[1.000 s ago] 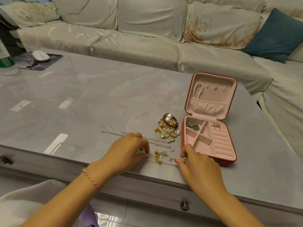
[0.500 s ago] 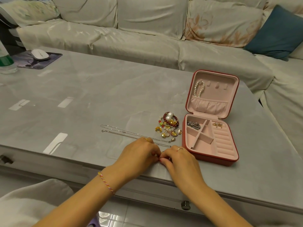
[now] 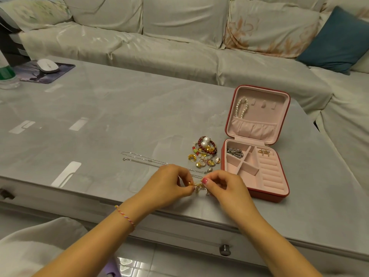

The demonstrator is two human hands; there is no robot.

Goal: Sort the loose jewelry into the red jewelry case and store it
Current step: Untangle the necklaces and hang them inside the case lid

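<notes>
Red case (image 3: pixel 267 193) with pink lining, grey marbled table (image 3: pixel 119 116), teal cushion (image 3: pixel 335 39), floral cream pillow (image 3: pixel 269 29).

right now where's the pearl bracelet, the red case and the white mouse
pearl bracelet (image 3: pixel 242 107), head view, on its right strand of beads
red case (image 3: pixel 270 195), head view, on its near outer wall
white mouse (image 3: pixel 48 65), head view, on its top shell

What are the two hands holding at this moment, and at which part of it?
Both hands pinch one small gold chain piece between them: the left hand at its left end, the right hand at its right end. Its exact type cannot be told.
</notes>
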